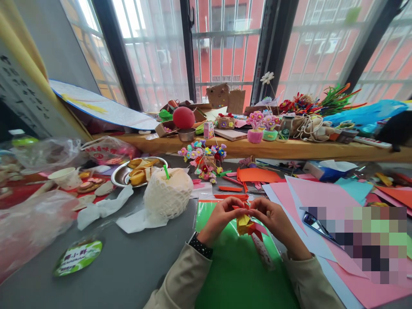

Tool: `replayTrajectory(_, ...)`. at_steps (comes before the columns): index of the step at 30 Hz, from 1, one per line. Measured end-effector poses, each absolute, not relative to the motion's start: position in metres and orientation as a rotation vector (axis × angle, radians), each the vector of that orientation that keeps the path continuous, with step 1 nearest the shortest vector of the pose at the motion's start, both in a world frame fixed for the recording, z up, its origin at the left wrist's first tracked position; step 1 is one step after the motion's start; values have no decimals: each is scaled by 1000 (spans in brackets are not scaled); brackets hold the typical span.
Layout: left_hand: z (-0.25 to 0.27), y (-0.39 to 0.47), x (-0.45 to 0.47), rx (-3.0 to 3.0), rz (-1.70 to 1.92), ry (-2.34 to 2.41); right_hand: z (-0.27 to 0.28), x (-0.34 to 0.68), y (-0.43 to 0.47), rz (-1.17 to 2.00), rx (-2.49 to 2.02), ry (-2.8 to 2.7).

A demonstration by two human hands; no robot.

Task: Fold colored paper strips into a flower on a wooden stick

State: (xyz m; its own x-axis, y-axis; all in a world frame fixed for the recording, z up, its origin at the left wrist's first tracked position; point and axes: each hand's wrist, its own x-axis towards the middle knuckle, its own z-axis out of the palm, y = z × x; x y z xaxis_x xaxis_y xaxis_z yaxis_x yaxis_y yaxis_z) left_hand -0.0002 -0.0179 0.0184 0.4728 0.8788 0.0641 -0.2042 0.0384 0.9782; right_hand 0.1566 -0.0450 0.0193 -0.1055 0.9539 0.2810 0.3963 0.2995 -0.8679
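Between my two hands is a small folded paper piece point(243, 225), yellow with red and pink parts. My left hand point(221, 218) pinches its red top edge between thumb and fingertips. Close against it, my right hand point(273, 218) is closed in a pinch on the same edge. A pale patterned strip point(262, 250) slants down from the piece; whether it is joined to it I cannot tell. Both hands are above a green sheet point(238, 279) in a clear cover. Strips of orange-red paper point(230, 189) lie just beyond my fingers.
On the left stand a netted coconut point(169, 195) with a green straw and a metal plate point(116, 177) holding banana peels. Pink and white paper sheets point(317, 193) and a phone point(317, 224) lie on the right. Craft flowers point(206, 156) stand before the cluttered window ledge point(154, 143).
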Motion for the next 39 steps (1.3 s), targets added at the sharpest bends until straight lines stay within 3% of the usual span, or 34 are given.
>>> replayTrajectory(30,24,-17,-8,1468,821,647,28,154,-51,901,-1172,-1785)
replayTrajectory(39,23,-15,-7,1770,944,794,29,150,-52,694,-1264,-1842)
